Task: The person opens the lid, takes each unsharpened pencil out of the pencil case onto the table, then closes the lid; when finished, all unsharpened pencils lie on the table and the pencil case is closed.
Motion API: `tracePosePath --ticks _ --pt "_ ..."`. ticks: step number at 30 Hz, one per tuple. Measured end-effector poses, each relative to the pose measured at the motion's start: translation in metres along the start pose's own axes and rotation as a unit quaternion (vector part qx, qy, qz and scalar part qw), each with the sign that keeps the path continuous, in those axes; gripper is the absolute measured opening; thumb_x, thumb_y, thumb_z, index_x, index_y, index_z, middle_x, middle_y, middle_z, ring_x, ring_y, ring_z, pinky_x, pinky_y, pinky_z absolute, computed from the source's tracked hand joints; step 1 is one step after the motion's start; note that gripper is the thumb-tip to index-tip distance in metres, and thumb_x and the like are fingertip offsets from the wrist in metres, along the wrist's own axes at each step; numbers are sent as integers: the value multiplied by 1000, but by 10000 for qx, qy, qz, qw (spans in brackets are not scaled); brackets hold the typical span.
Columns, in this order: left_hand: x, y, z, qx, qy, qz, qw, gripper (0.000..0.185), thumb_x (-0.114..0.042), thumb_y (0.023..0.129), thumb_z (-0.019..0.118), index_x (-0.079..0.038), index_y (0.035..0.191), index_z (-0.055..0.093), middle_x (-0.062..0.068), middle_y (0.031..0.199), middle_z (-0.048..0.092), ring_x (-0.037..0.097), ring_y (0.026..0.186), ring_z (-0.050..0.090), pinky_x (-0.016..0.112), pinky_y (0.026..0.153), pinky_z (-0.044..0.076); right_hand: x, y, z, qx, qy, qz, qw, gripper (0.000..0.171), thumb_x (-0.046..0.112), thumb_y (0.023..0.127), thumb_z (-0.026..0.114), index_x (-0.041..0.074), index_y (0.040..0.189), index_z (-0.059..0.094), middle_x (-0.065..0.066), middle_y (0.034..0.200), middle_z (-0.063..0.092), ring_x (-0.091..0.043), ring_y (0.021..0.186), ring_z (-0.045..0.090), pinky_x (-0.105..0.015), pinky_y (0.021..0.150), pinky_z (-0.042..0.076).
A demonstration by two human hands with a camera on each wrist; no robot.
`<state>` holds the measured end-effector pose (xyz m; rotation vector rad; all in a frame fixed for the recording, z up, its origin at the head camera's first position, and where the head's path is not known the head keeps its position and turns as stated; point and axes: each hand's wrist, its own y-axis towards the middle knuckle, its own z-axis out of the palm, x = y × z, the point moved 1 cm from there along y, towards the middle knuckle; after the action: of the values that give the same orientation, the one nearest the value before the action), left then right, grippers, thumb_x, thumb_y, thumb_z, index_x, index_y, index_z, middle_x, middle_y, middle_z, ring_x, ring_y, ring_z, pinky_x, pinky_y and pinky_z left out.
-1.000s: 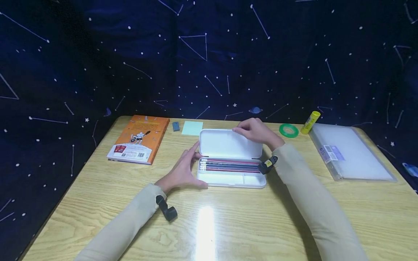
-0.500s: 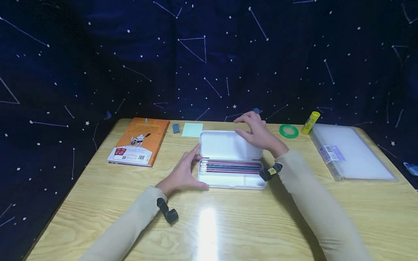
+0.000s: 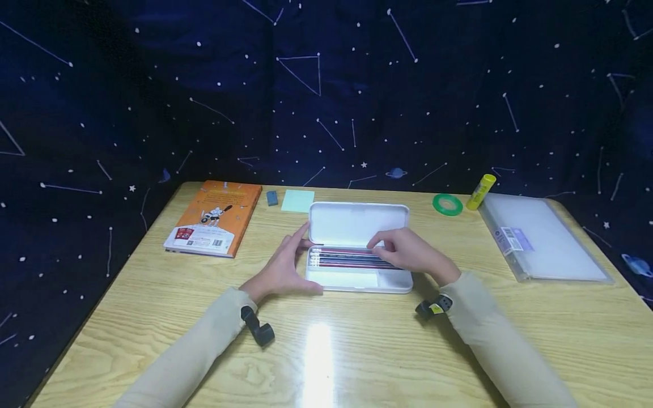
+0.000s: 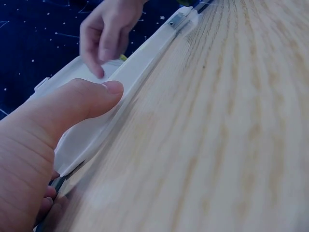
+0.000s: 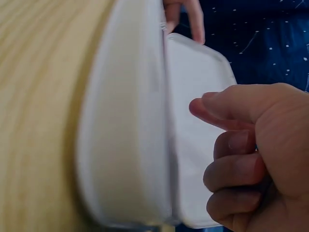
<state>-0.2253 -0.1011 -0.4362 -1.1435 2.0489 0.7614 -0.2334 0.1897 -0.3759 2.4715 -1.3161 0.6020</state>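
Note:
A white pencil case [image 3: 358, 222] lies on the table with its lid raised at the back. Several dark and red pencils [image 3: 336, 258] fill its rear compartment. My left hand [image 3: 283, 271] holds the case's left end, the thumb along the front edge and the fingers behind. In the left wrist view, the left thumb [image 4: 91, 99] lies against the case wall. Over the right half of the pencils hovers my right hand [image 3: 408, 249], thumb and forefinger pointing left. The right wrist view shows its other fingers [image 5: 234, 179] bent and nothing between thumb and forefinger.
An orange book [image 3: 214, 218] lies at the left, near a blue-grey eraser [image 3: 272, 198] and pale green sticky notes [image 3: 298, 200]. Right of the case are green tape [image 3: 447, 204], a yellow glue stick [image 3: 481, 191] and a clear folder [image 3: 546, 238]. A starry cloth [image 3: 326, 130] hangs behind.
My right hand let go of the lid's top edge, lifted off it, then came down and forward over the pencils. The lid stays raised; my left hand has kept its place.

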Motion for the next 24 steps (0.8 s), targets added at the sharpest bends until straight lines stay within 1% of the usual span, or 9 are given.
tracePosePath --ticks 2,4,6,9,11,14,16,20,24 --pt "1 0 1 -2 -57 13 10000 140 -42 47 95 -24 156 9 -2 128 54 18 114 49 39 105 40 0 -1 4 7 -254 -50 9997 14 12 90 65 9 100 73 4 57 50 -9 52 40 -24 51 35" --pt "2 0 2 -18 -81 6 10000 140 -43 46 95 -25 155 9 -2 127 53 18 114 50 39 103 41 1 -1 8 57 -585 -85 9982 14 14 89 65 8 100 73 2 64 61 -8 55 44 -26 54 39" --pt "2 0 2 -43 -103 8 9999 140 -43 46 95 -25 155 10 -2 127 53 18 113 50 39 103 41 5 0 11 86 -897 -18 9959 15 17 90 65 8 99 73 0 75 69 -9 60 49 -29 58 43" --pt "3 1 1 -93 -78 35 9999 140 -42 45 95 -24 155 11 -2 126 54 18 114 50 39 103 41 8 3 14 91 -1230 166 9922 16 22 89 68 11 98 73 -2 88 72 -10 67 53 -33 64 47" --pt "3 1 2 -80 -85 70 9999 140 -42 45 95 -25 155 11 -2 126 54 17 113 49 39 103 41 10 4 14 67 -1338 301 9905 15 23 87 70 12 97 74 -2 89 73 -12 69 55 -35 66 48" --pt "4 2 2 -70 -43 102 9999 139 -43 46 95 -26 155 10 -4 126 53 16 111 48 38 100 42 10 6 13 48 -1408 354 9894 12 23 85 73 14 93 73 -1 87 72 -12 69 55 -35 67 48" --pt "5 2 2 -82 -31 129 9999 139 -43 46 95 -26 155 10 -3 125 53 17 110 48 38 99 42 11 6 13 96 -1413 343 9893 13 24 85 73 12 91 72 0 82 70 -12 68 54 -34 66 48" --pt "5 1 3 -70 -17 127 9999 139 -41 46 95 -25 155 10 -2 126 54 17 110 48 38 100 42 11 5 14 273 -1361 301 9899 15 23 88 70 8 90 68 2 74 65 -11 64 50 -29 64 45" --pt "5 0 1 -64 -74 115 9999 138 -38 47 96 -24 155 12 -1 125 54 17 110 47 38 99 42 12 6 14 351 -1135 238 9926 15 22 88 69 8 86 64 3 67 58 -11 61 47 -27 62 41"
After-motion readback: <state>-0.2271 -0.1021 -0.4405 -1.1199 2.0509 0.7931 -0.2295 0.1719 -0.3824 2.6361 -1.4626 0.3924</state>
